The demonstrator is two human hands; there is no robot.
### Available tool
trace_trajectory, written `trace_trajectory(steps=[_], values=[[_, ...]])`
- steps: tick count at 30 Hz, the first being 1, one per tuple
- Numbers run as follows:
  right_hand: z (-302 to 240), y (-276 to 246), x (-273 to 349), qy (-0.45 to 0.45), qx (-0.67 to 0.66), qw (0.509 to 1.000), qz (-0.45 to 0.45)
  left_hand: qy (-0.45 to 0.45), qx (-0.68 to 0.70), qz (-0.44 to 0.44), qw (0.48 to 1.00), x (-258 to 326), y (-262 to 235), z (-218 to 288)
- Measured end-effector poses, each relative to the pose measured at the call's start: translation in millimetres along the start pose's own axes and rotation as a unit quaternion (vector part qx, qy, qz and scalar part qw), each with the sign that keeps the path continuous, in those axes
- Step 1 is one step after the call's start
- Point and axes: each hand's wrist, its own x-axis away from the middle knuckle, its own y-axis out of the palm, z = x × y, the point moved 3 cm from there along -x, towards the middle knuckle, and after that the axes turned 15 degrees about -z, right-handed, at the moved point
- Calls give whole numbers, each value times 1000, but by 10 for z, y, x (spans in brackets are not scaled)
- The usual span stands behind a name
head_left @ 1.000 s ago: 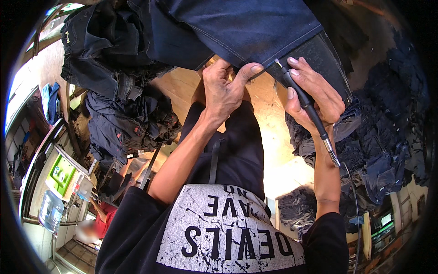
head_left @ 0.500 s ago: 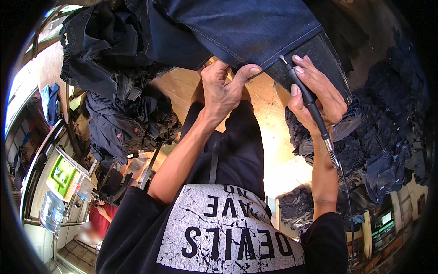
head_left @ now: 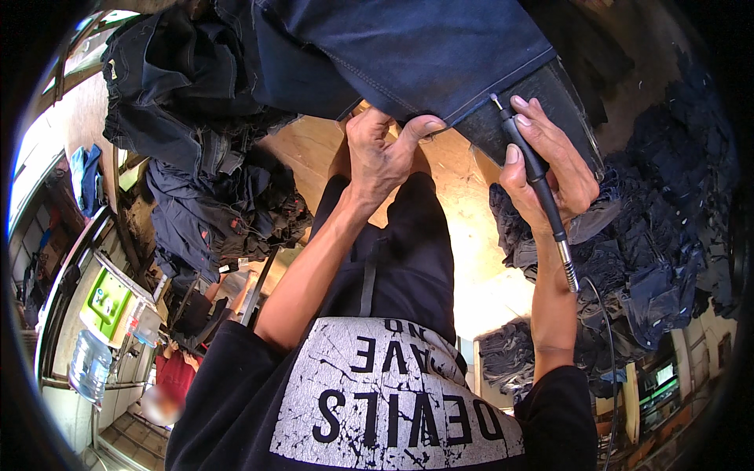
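A black pen-like tool (head_left: 537,169) is gripped by the right hand (head_left: 561,169), tip contact unclear. At left, the near edge of a navy garment (head_left: 424,55), cut off at the far side, is pinched by the left hand (head_left: 381,155), some fingers hidden.

Harsh glare on the tan floor (head_left: 477,235), dim shadow around the dark cloth pile (head_left: 667,212), fisheye bending toward blackened edges.
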Motion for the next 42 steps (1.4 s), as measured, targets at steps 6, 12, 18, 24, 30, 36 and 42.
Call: trace_trajectory(steps=[6, 12, 18, 24, 30, 36, 42], values=[[8, -3, -13, 1, 3, 1000, 4, -1, 25, -3, 1000, 6, 2, -64], [52, 16, 18, 0, 2, 1000, 22, 21, -41, -78, 996, 32, -51, -141], [89, -26, 34, 0, -49, 999, 17, 50, -58, -47, 996, -13, -14, -157], [156, -226, -10, 3, -45, 998, -42, -12, -64, 9, 998, -44, 14, -276], [145, -133, -13, -38, -49, 996, -60, 22, -29, 31, 999, -75, 111, -386], [111, -96, -39, -45, -60, 995, -61, 39, -65, 17, 997, -104, 134, -364], [114, -70, -30, -48, -54, 996, -55, 22, -3, 46, 999, -150, 173, -426]])
